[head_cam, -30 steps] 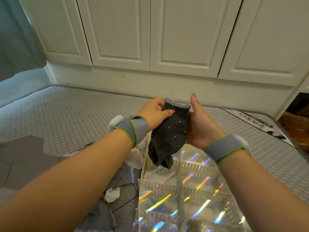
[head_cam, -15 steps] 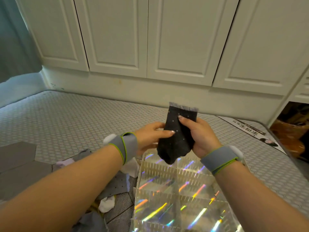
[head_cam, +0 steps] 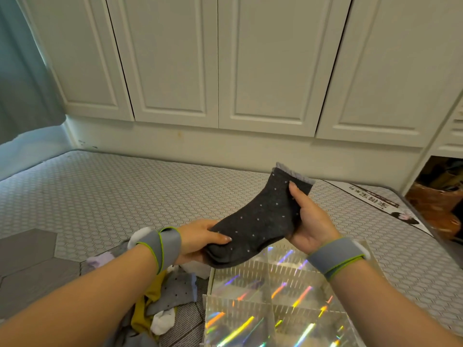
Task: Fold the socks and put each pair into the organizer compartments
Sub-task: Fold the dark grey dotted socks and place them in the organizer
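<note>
Above the far end of the organizer (head_cam: 240,284) I hold a dark dotted sock (head_cam: 260,221) stretched slantwise between both hands, clear of the mattress (head_cam: 125,191). My left hand (head_cam: 200,241) grips the toe end, thumb on top and fingers curled underneath. My right hand (head_cam: 308,221) pinches the leg just below the pale frilled cuff, thumb in front. Whether this is one sock or two laid together I cannot tell. Loose socks (head_cam: 165,296), grey, yellow and white, lie heaped just left of the organizer, beside my left forearm. White doors (head_cam: 175,58) stand behind the mattress.
</note>
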Available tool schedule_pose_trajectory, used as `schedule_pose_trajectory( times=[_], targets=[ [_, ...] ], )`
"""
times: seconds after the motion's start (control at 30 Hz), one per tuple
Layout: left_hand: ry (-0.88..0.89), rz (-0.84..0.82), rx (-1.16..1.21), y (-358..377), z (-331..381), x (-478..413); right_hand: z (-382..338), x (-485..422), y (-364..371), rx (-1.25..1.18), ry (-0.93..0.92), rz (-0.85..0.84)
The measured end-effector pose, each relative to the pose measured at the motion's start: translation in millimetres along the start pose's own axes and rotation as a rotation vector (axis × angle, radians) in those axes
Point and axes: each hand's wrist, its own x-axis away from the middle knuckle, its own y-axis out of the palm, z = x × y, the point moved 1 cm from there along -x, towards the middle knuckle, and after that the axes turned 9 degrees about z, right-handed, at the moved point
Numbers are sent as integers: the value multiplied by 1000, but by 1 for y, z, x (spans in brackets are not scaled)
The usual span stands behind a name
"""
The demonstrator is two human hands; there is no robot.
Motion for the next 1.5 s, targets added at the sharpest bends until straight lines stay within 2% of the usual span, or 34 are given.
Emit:
schedule_pose_trajectory(
  times=[0.1,0.2,0.37,0.47,0.63,0.7,0.77,0.87,0.97,1.03,1.07,1.17,1.27,1.4,1.5],
  targets=[
    [-62,172,16,0,4,-3,8,-2,-1,30,24,11],
    [-93,296,-101,5,8,-3,20,-1,1,60,28,-19],
    [-125,331,-122,14,19,1,38,-1,6,144,5,-58],
    [-132,317,25,21,28,1,44,0,7,165,-38,-61],
    [-155,172,443,35,41,10,52,-1,9,158,-6,-121],
    [-140,127,607,32,43,11,50,-2,7,216,-60,-145],
    [-144,82,652,29,44,13,48,-1,3,314,-129,-128],
    [-123,118,512,28,41,13,51,-3,-1,373,-161,-67],
    [-62,238,107,29,36,10,51,-5,-3,369,-128,-27],
    [31,313,-181,25,34,7,50,-4,-4,373,-78,-66],
    [65,304,-235,23,34,6,48,-4,-4,369,-50,-95],
    [42,123,-137,23,31,8,46,-2,-8,329,1,-167],
    [-22,27,-42,24,27,12,51,-4,-12,340,6,-185],
    [-43,50,-59,23,21,7,58,-4,-12,367,-11,-202],
    [-81,95,49,23,17,1,58,-3,-11,348,-3,-215]
  ],
)
